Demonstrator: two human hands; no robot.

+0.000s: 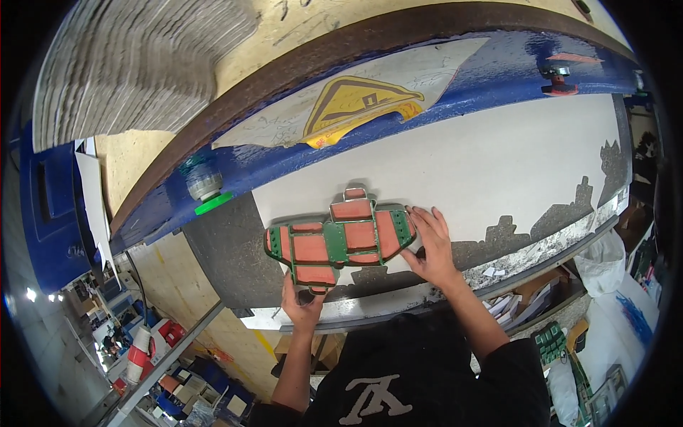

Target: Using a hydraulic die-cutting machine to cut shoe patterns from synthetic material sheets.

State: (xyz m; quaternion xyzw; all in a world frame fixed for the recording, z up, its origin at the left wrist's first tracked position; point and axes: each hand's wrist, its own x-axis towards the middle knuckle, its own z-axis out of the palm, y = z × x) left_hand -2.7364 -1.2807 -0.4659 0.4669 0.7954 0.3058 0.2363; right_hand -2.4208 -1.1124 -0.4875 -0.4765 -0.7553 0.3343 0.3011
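A cutting die (333, 242) with a green frame, thin metal edges and salmon-pink pads lies on a white sheet (441, 164), partly over its cut-away near edge. My left hand (302, 309) holds the die's near side, left of its middle, with the thumb by a small tab and some fingers hidden. At the die's right end, my right hand (432, 248) grips it, fingers along the far edge and thumb on the near side. Along its near and right margins the sheet has stepped cut-outs, where the dark bed (231, 260) shows.
Beyond the sheet runs a blue press beam (469, 89) with a torn yellow warning sticker (363, 107). A green-rimmed knob (210, 192) hangs at its left. A tall stack of grey sheets (135, 67) stands far left. Scraps fill a box (526, 306) below the bed's right edge.
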